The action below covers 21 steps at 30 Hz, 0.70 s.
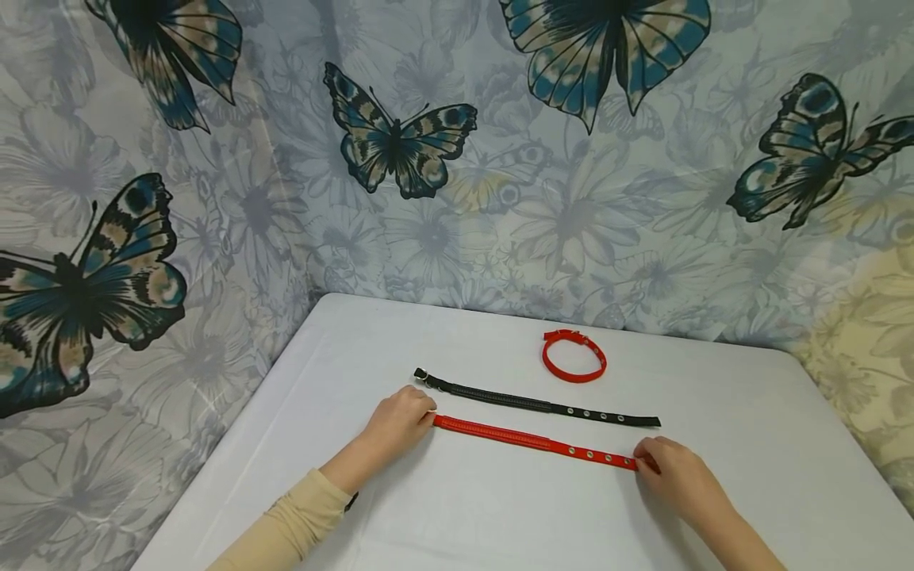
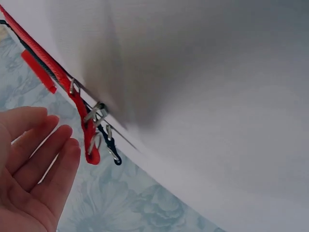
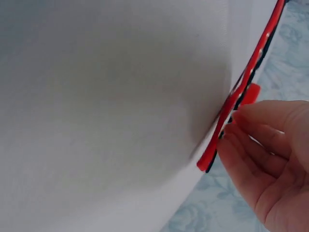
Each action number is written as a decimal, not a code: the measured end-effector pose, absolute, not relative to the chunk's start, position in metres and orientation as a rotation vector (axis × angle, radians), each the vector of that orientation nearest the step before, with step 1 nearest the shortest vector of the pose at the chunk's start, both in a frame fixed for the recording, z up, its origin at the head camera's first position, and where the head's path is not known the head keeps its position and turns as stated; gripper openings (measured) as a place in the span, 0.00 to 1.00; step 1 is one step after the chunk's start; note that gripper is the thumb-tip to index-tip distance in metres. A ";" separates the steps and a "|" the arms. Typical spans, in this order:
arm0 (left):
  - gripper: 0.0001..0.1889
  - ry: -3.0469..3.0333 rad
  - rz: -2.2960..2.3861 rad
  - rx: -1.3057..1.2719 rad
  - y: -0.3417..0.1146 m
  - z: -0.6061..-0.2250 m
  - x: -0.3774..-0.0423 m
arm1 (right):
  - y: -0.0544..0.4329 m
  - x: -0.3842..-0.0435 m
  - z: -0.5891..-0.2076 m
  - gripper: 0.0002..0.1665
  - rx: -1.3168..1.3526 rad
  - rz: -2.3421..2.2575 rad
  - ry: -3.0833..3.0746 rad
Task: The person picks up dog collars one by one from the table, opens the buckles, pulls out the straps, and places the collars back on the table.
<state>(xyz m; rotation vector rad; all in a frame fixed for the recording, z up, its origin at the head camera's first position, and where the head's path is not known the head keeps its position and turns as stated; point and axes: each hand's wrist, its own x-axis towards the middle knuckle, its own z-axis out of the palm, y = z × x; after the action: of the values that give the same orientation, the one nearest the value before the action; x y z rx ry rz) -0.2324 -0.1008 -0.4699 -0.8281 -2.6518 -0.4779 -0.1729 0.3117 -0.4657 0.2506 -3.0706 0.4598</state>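
Observation:
A red pet collar lies stretched out on the white table, its padded part to the left and its metal eyelets to the right. My left hand is at its buckle end, which the hand covers in the head view. In the left wrist view the metal buckle and rings show beside my relaxed, slightly bent fingers. My right hand is at the eyelet end, with loosely bent fingertips against the strap near its tip. Just behind lies a black collar of the same kind, roughly parallel.
A second red collar, buckled into a loop, lies farther back on the white table. Fabric with butterflies and flowers hangs right behind the table's back edge and along the left.

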 end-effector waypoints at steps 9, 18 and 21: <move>0.04 -2.644 -0.825 -0.932 -0.075 -0.467 -0.234 | 0.300 -0.175 -0.465 0.04 0.234 0.698 -2.974; 0.09 -2.713 -1.953 -0.660 -0.027 -0.462 -0.241 | 0.290 -0.184 -0.465 0.13 0.024 1.169 -2.929; 0.12 -2.559 -2.402 -0.457 -0.009 -0.459 -0.246 | 0.287 -0.193 -0.463 0.22 -0.112 1.476 -2.860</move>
<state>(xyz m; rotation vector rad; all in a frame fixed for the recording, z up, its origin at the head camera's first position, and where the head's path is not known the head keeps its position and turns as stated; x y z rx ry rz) -0.2464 -0.0085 -0.4589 -0.4573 -2.5586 -2.4023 -0.1925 0.2874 -0.4632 -0.1124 -2.8597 1.4761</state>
